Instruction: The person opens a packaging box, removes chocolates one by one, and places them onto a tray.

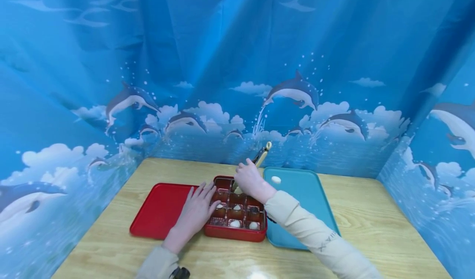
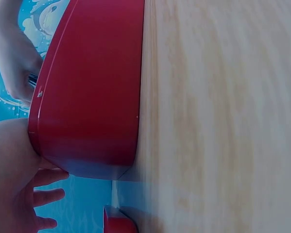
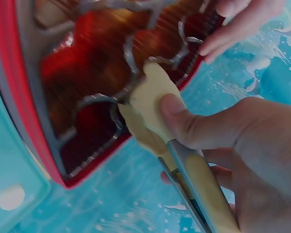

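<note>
While the left hand (image 1: pixel 198 206) lay across the left edge of the red box (image 1: pixel 235 232), the head view had its fingers out straight and spread, gripping nothing; and there was the right hand (image 1: pixel 252 180), grasping the tongs (image 1: pixel 262 157), tips down at the compartments! There, 4 pale pieces (image 1: pixel 235 223) showed in the nearer compartments. A red tray (image 1: pixel 163 209) lay left on the worktop (image 1: pixel 371 221), a turquoise tray (image 1: pixel 297 204) right, with 1 white piece (image 1: pixel 276 180) near its far edge.

Over to the left wrist: the box's smooth side filled the middle, upright on the worktop, the left fingers extended past its corner.

And the right wrist, up close! The thumb pressed the tongs' pale arm, fingers wrapped behind; whether the tips pinched anything, impossible to tell.
</note>
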`<act>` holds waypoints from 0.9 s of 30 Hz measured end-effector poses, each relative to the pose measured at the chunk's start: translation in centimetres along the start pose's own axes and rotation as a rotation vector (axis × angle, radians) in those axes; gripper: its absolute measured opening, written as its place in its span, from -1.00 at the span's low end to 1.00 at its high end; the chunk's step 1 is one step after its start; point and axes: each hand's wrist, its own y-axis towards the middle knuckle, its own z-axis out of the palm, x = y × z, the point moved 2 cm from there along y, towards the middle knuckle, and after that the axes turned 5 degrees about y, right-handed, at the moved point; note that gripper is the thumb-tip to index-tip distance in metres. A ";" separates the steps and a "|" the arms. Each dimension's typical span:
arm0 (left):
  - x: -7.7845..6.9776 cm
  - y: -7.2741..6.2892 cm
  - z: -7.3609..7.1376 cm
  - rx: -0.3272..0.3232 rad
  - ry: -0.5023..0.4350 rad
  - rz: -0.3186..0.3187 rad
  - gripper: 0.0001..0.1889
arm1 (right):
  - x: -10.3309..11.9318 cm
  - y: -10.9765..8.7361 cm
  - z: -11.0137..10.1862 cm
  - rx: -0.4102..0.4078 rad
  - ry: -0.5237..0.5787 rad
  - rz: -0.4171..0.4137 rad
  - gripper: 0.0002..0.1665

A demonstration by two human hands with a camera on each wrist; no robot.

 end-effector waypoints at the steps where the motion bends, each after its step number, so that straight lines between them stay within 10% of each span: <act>1: -0.1 0.0 0.0 -0.001 0.001 0.001 -0.41 | 0.0 0.0 0.2 -0.002 0.007 0.002 -0.92; 12: -0.4 0.1 -0.1 0.009 0.000 -0.009 -0.40 | -1.0 -1.7 0.5 -0.197 0.001 0.008 -0.97; 27: -0.2 0.0 -0.1 0.005 -0.025 -0.010 -0.41 | -3.2 -5.9 2.0 -0.446 0.138 0.043 -0.56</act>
